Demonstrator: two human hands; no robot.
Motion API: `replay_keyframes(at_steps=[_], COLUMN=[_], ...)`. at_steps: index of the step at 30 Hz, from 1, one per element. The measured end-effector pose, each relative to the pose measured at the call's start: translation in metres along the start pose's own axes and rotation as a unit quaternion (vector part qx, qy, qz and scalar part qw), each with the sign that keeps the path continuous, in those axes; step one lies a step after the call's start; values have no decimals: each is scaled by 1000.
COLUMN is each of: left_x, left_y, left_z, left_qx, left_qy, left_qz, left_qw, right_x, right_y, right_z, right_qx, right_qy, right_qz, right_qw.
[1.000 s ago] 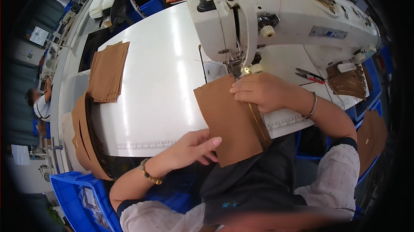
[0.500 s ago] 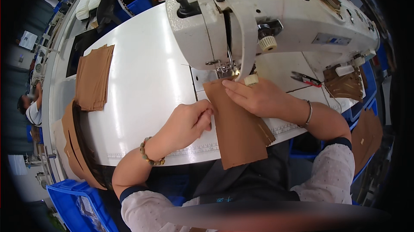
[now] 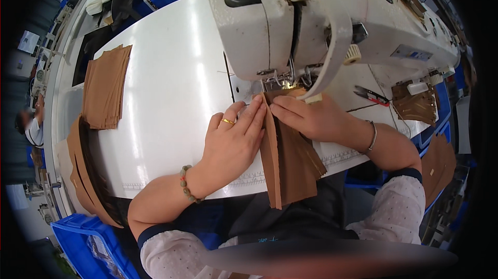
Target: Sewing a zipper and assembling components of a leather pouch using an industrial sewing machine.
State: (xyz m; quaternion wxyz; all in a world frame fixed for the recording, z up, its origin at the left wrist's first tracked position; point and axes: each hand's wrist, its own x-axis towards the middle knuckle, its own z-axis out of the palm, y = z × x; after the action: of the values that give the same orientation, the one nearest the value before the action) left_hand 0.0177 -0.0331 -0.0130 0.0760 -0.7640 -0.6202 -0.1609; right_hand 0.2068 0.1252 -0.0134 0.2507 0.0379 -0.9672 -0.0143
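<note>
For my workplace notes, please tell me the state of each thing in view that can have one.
Brown fabric: bent up along its left side
Left hand: fingers extended, touching the brown fabric
Right hand: resting on the brown fabric
Sewing machine: upright; running or not, cannot tell
Snips: lying open
Fabric stack: lying flat, edges uneven

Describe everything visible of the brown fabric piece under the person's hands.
The brown fabric piece looks like plain, matte cloth, longer than wide. Its left side is turned up into a narrow lengthwise strip beside a darker crease. The far end lies by the needle area of the sewing machine; the near end extends past the edge of the white tabletop. The left hand touches the strip; the right hand rests just right of the crease.
</note>
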Motion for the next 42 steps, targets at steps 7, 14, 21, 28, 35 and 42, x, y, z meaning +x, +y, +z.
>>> replay_keyframes(at_steps=[7,14,21,28,35,42], left_x=[3,7,20,24,-17,-71], left_y=[0,0,-3,-2,36,89], left_z=[-3,-5,4,5,-12,-14], left_qx=[6,-26,-9,-11,24,27], left_qy=[-28,-51,-22,-30,-32,66], left_qz=[9,-7,-22,-50,35,54], left_qw=[1000,998,999,998,999,996], right_x=[4,-2,-3,-4,-5,-31], right_y=[-1,-2,17,22,11,-50], right_z=[2,2,14,20,0,-32], right_qx=[-12,-12,-42,-30,-21,76], right_qy=[42,34,49,99,37,-59], right_qz=[-14,4,22,24,-33,-130], right_qw=[999,999,998,994,999,987])
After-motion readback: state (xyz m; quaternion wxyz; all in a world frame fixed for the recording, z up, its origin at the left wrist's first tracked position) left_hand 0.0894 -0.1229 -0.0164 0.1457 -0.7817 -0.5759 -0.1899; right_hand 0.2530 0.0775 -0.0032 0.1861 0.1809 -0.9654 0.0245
